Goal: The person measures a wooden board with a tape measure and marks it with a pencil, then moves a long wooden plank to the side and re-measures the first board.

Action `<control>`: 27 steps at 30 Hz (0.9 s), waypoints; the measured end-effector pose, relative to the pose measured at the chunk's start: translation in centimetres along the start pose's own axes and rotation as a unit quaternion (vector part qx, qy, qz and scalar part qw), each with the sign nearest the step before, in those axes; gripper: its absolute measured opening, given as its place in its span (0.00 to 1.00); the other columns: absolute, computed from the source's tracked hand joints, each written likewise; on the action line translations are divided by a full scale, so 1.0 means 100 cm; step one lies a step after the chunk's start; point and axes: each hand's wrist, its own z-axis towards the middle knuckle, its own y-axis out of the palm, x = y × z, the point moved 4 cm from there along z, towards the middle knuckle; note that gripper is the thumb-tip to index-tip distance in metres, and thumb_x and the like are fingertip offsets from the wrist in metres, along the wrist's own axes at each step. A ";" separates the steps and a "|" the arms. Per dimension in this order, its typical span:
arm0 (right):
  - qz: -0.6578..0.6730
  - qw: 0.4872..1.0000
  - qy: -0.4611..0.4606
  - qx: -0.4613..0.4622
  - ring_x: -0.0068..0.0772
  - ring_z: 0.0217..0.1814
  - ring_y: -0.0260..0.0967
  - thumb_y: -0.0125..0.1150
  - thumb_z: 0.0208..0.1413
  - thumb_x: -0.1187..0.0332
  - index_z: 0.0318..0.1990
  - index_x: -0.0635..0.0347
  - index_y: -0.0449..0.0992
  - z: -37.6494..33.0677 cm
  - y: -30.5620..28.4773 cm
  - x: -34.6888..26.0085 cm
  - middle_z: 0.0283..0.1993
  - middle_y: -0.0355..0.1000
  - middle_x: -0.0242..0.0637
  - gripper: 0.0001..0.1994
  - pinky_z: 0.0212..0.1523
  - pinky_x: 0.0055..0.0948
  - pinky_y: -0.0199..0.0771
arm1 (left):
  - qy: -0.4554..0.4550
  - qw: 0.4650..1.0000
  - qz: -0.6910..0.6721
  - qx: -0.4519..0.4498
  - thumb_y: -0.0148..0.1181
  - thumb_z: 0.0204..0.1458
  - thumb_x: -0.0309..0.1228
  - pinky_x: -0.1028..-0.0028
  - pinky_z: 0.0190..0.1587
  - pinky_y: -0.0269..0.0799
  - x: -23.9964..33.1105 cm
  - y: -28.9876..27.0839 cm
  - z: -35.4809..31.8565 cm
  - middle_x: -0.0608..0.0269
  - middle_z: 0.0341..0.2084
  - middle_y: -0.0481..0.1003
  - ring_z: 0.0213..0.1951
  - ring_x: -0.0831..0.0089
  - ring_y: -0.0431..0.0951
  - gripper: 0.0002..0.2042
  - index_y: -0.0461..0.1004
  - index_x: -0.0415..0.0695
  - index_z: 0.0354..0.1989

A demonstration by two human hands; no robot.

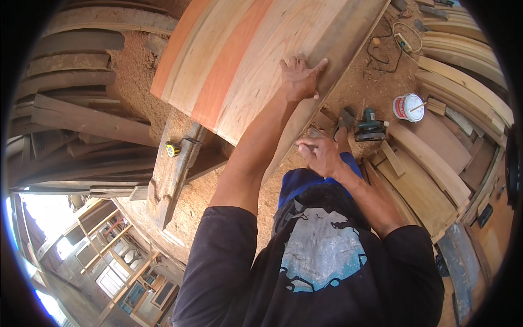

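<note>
A wide panel of joined pale and orange-brown boards lies slanted in front of me, with a darker board along its right side. My left hand rests on it near that side, fingers spread and thumb pointing right. My right hand is closed beside the panel's right edge, thumb and fingers drawn together. Whatever it may hold is too small or hidden to make out. Past this hand, a dark green power tool stands on the sawdust-covered ground, close to my foot.
A yellow tape measure sits on a worn wooden beam at left. To the right stand a white bucket with a stick and an extension socket with its cord. Stacked planks line the left; curved boards line the right.
</note>
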 end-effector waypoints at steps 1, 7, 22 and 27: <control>0.056 0.996 0.037 -0.055 0.49 0.34 0.77 0.58 0.60 0.63 0.42 0.60 0.81 -0.006 0.009 0.000 0.32 0.78 0.49 0.12 0.35 0.40 0.75 | 0.000 1.000 0.002 0.005 0.76 0.39 0.48 0.40 0.64 0.52 -0.001 0.000 0.000 0.42 0.69 0.54 0.66 0.44 0.59 0.52 0.48 0.79 0.73; 0.025 0.984 -0.062 -0.164 0.48 0.37 0.77 0.56 0.59 0.67 0.44 0.57 0.82 -0.031 0.076 -0.001 0.35 0.79 0.48 0.11 0.39 0.35 0.76 | 0.005 0.999 -0.015 0.038 0.77 0.38 0.45 0.37 0.65 0.51 0.003 -0.002 0.001 0.42 0.68 0.55 0.66 0.41 0.59 0.51 0.50 0.77 0.72; -0.008 0.998 0.058 -0.037 0.47 0.37 0.79 0.55 0.59 0.65 0.41 0.62 0.81 0.051 -0.063 0.032 0.34 0.80 0.47 0.12 0.40 0.37 0.76 | 0.005 1.000 0.012 0.024 0.79 0.34 0.42 0.39 0.62 0.56 0.005 -0.003 -0.001 0.42 0.67 0.55 0.64 0.41 0.62 0.54 0.50 0.75 0.72; -0.036 0.996 0.068 0.035 0.48 0.37 0.78 0.54 0.60 0.63 0.40 0.61 0.80 0.082 -0.118 0.029 0.33 0.79 0.49 0.13 0.40 0.38 0.76 | 0.000 1.000 0.007 -0.003 0.79 0.34 0.43 0.38 0.64 0.54 0.007 -0.011 -0.002 0.41 0.68 0.53 0.66 0.40 0.59 0.54 0.49 0.74 0.72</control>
